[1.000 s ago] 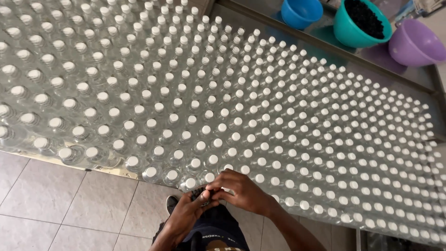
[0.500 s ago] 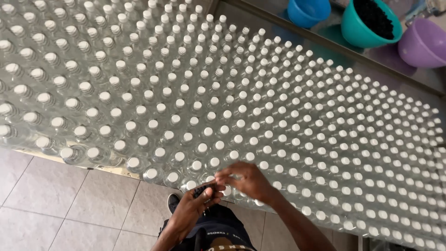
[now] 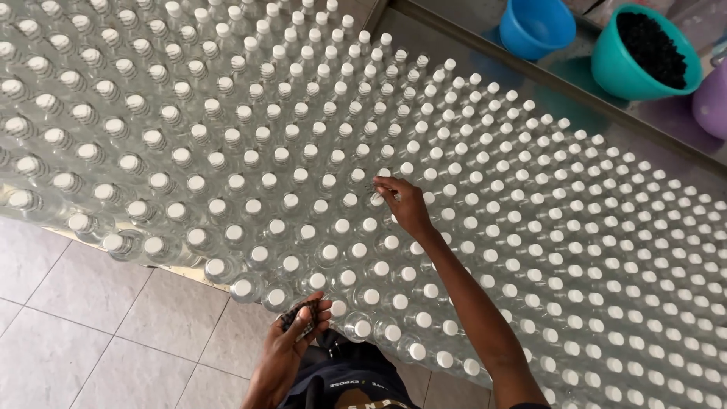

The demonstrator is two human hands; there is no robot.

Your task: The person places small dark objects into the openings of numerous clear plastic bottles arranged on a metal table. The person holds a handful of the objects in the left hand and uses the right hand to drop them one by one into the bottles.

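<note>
A right hand (image 3: 409, 208) reaches across a vast field of clear plastic bottles (image 3: 227, 151), fingertips (image 3: 381, 191) pinching the white cap (image 3: 376, 199) directly beneath them. The left hand (image 3: 291, 341), curled near the body, cups a handful of small dark pieces (image 3: 299, 316). The bottles look light, thin-walled and easily toppled, best gripped at the ridged cap.

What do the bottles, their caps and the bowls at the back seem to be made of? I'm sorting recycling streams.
The bottles look like clear glossy plastic: see-through walls with glints. The caps seem opaque white plastic, matt. The teal bowl and blue bowl look like smooth moulded plastic with a soft sheen. Glass for the bottles cannot be ruled out.
</note>
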